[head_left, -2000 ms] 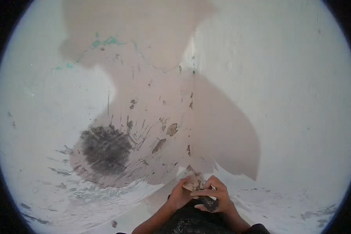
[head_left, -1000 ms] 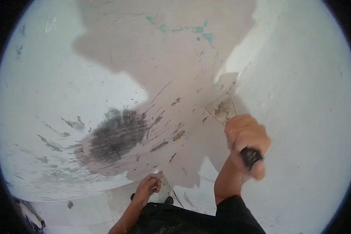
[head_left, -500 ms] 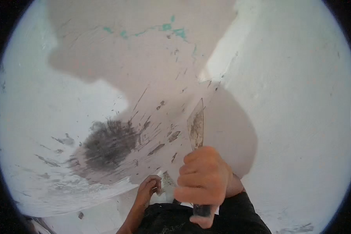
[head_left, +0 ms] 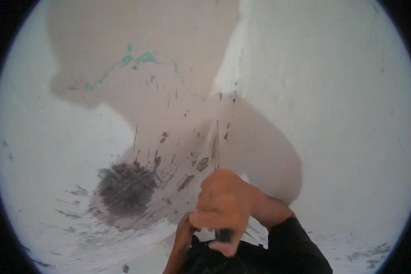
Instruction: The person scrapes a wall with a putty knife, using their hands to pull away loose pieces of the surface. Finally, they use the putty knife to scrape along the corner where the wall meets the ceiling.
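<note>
My right hand (head_left: 221, 203) is a closed fist around the dark handle of a putty knife (head_left: 214, 148). Its blade points up, turned edge-on, against the pinkish scraped patch (head_left: 169, 109) of a white wall. The blade tip lies near the inner corner where two wall faces meet. My left hand (head_left: 183, 230) is low, just beneath and mostly hidden behind the right fist. What it holds cannot be made out.
A dark sooty smudge (head_left: 125, 187) marks the wall left of the hands, with scrape marks fanning from it. Green paint flecks (head_left: 137, 59) sit higher up. The right wall face (head_left: 333, 114) is white. Rough white filler (head_left: 77, 228) covers the lower left.
My right hand came down from the corner with the knife and turned the blade edge-on. It now covers the left hand, which stayed low.
</note>
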Motion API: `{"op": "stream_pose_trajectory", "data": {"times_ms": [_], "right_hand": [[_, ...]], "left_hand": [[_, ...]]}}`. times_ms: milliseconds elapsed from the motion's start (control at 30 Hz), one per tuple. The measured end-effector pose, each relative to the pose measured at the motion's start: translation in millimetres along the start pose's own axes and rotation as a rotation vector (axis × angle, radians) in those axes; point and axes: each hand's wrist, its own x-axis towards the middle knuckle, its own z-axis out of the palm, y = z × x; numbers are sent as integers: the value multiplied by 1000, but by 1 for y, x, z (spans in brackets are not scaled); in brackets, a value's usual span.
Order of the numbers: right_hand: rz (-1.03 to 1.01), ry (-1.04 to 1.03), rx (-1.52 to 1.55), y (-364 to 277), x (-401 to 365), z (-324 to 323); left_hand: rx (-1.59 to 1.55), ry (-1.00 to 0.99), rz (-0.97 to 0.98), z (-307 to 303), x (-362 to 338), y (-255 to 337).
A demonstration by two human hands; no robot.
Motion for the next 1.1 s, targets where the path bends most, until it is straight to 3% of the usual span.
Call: {"op": "stream_pose_trajectory", "data": {"times_ms": [33,100,167,300,333,367,467,500,567,600,667,700,767,800,867,900,933,967,1000,1067,1100], "right_hand": [[-3,15,-8,8,-2,-1],[1,-37,33,24,-12,0],[12,-11,-65,19,-13,8],[69,-30,128,2,-42,29],[90,-52,205,-7,-52,38],[93,-40,200,-15,-63,48],[148,87,314,-35,-102,80],[239,186,420,-41,-116,90],[328,293,532,-55,-135,97],[359,401,675,-63,-142,99],[350,571,861,-73,-144,98],[349,580,877,-76,-143,95],[382,552,694,-81,-146,88],[427,496,613,-83,-155,87],[544,482,463,-89,-152,75],[655,448,296,-89,-149,69],[659,457,308,-88,-149,67],[820,462,264,-87,-148,66],[981,461,218,-85,-147,65],[1063,434,226,-77,-144,63],[1141,400,225,-72,-142,63]], "left_hand": [[92,67,154,19,-6,10],[13,-103,76,-10,5,-7],[-5,-85,102,-13,9,-15],[-39,-135,200,-15,-4,-17],[188,10,211,11,-14,9],[200,7,208,8,-11,3],[804,32,652,7,-11,1],[814,31,648,18,-17,14],[1276,-166,986,37,-21,36],[1285,-163,978,43,-15,41],[1349,-501,1070,51,-1,48],[1361,-496,1053,50,10,51],[1398,-729,1027,44,30,60],[1408,-727,1005,50,33,71],[1611,-667,1337,71,37,99],[1621,-673,1322,81,39,111],[1703,-625,1429,92,39,122],[1783,-574,1538,102,39,131],[1791,-579,1524,110,38,137],[1916,-466,1737,126,38,148],[1926,-472,1726,132,39,153]]}}
